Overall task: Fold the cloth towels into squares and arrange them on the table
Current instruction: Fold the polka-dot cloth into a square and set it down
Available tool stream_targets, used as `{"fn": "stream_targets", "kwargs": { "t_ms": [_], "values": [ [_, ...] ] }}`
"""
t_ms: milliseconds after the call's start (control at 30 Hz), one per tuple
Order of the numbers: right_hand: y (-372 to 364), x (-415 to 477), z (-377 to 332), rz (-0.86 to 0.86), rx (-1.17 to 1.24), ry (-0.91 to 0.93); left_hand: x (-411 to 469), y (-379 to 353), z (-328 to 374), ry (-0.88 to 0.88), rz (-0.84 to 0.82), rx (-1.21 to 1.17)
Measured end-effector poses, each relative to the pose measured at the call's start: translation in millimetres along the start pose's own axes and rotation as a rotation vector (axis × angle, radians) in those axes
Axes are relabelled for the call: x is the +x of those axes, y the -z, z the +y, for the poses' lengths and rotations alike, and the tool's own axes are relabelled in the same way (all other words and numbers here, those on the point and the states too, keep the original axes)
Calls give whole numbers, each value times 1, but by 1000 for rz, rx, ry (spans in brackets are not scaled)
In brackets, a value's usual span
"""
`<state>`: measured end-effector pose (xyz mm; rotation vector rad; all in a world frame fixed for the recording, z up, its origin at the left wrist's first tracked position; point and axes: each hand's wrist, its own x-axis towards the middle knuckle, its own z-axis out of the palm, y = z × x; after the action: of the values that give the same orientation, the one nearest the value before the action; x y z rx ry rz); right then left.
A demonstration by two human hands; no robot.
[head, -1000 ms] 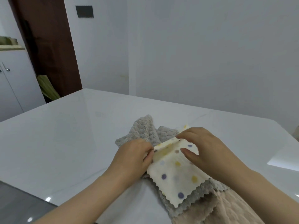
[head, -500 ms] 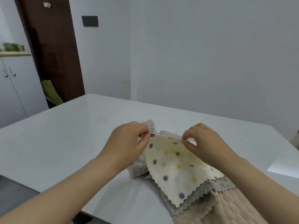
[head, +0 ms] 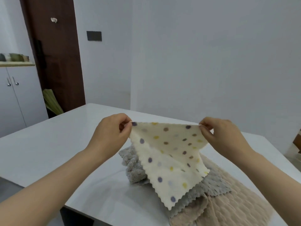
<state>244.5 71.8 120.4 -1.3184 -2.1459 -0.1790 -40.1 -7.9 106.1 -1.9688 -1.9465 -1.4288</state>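
A person's left hand (head: 112, 132) and right hand (head: 219, 134) each pinch a top corner of a cream polka-dot towel (head: 169, 160), holding it up unfolded, its lower edge draping over a crumpled grey towel (head: 135, 170) and a beige towel (head: 231, 206) on the white table (head: 57, 144). No folded square shows; all three seemingly remain, and the heap crowds the near table.

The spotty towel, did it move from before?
Yes. The spotty towel went up: the left hand and right hand now pinch its top corners above the grey towel on the table, where it lay before. Its lower part still rests there.
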Motion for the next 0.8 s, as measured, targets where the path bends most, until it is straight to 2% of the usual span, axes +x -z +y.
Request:
{"fn": "stream_targets", "kwargs": {
  "t_ms": [300, 400, 467, 633, 800],
  "values": [
    [41, 17, -28, 221, 168, -2, 14, 28, 18, 78, 180, -129],
    [45, 18, -36, 254, 137, -32, 15, 34, 18, 76, 208, -184],
    [43, 18, -39, 235, 143, -61, 14, 36, 18, 91, 215, -202],
    [41, 18, -41, 148, 336, -143, 12, 41, 16, 159, 246, -244],
    [25, 16, -47, 73, 255, -141, 12, 26, 4, 245, 104, -275]
  ]
}}
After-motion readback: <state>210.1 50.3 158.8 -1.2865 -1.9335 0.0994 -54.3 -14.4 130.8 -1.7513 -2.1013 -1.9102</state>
